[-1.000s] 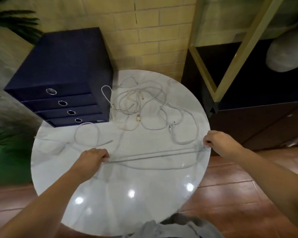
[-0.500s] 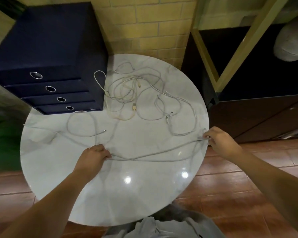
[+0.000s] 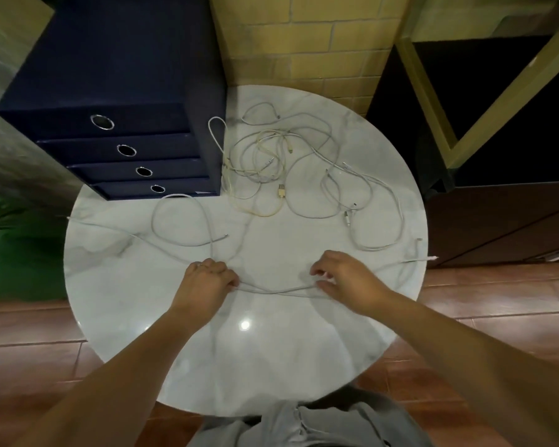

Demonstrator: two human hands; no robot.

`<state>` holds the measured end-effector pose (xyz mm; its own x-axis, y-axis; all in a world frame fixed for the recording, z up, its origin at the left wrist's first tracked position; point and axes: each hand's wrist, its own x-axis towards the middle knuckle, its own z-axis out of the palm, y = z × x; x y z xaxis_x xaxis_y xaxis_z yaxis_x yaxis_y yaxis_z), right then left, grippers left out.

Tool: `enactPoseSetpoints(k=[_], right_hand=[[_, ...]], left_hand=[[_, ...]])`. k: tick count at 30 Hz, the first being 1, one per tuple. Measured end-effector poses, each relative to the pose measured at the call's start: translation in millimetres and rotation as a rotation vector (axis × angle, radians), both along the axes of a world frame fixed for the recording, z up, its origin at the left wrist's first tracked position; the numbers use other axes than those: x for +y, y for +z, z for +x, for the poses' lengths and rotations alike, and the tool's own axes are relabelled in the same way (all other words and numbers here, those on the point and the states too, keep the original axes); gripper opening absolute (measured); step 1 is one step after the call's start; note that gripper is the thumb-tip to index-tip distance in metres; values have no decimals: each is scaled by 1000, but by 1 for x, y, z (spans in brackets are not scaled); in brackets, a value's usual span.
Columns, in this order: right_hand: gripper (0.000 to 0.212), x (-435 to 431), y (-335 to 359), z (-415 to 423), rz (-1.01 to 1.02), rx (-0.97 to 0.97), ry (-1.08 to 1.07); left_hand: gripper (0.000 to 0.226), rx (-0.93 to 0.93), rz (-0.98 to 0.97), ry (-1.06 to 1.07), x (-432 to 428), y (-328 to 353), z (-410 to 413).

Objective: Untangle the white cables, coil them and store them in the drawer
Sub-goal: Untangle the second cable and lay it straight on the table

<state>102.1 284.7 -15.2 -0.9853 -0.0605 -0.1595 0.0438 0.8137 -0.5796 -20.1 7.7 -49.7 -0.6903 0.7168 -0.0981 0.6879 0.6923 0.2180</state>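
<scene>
Right hand (image 3: 346,279) nearer left hand (image 3: 207,279) now, both clamped on white cable (image 3: 271,291), marble table (image 3: 271,366), brick wall (image 3: 304,50) behind.

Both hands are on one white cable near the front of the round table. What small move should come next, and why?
Probably bring the right hand to the left hand and pass it the strand, making a first loop. The white cable lies slack between them, and its free end lies loose near the table's right edge.
</scene>
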Motion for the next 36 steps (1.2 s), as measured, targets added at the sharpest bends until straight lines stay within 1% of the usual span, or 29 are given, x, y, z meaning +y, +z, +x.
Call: enactPoseSetpoints(k=[4, 6, 8, 10, 13, 15, 18, 20, 22, 25, 27, 29, 31, 34, 36], right_hand=[[30, -70, -12, -29, 5, -51, 79], [35, -93, -18, -42, 12, -93, 52], [36, -110, -23, -53, 17, -139, 2], [30, -119, -27, -61, 38, -175, -43], [18, -124, -34, -66, 86, -217, -107], [14, -128, -35, -70, 96, -247, -155], [16, -133, -33, -72, 106, -294, -197], [17, -134, -32, -73, 108, -307, -216], [17, -136, -32, -73, 123, -309, -231], [17, -137, -32, -74, 142, -319, -238], [17, -138, -33, -75, 145, -321, -247], [17, -139, -33, -76, 153, -324, -250], [18, -139, -33, -77, 153, -328, -249], [19, -139, -32, -76, 153, -343, -251], [19, -138, -32, -76, 160, -356, -253]], left_hand=[[10, -49, 32, 1, -4, -4, -8], [10, -74, 30, -15, -4, -3, -11], [16, -98, 14, -35, -7, -6, -15], [20, -108, -7, -63, -8, -8, -18], [21, -125, -10, -127, -10, -7, -25], [21, -143, 63, -146, -17, -7, -32], [16, -85, 206, -41, -32, -3, -49], [17, -55, 232, 75, -42, -1, -68], [23, -98, 188, 154, -47, 1, -90], [29, -245, 15, 206, -44, 1, -112], [20, -303, -57, 192, -43, -2, -118], [10, -297, -67, 165, -43, -3, -120], [11, -288, -32, 143, -48, -1, -121], [8, -243, 80, 100, -62, 13, -123], [11, -202, 153, 128, -76, 25, -126]])
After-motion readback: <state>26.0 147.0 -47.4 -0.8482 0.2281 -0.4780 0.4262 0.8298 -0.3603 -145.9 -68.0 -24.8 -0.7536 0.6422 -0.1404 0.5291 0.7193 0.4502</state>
